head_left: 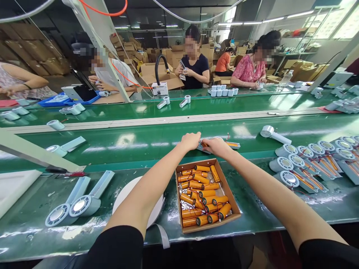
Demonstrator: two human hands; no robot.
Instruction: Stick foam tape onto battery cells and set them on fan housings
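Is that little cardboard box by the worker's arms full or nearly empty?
Fairly full. The open box holds many orange cells piled on one another, with silver lining showing only at its left side.

A glossy green belt [140, 145] is seen, its smooth surface throwing back the lights. The near box [224, 188] is made of matt brown cardboard and filled with shiny orange-wrapped cells [202, 198]. The pale blue housings [84, 203] at left look like smooth plastic with bright metallic faces.
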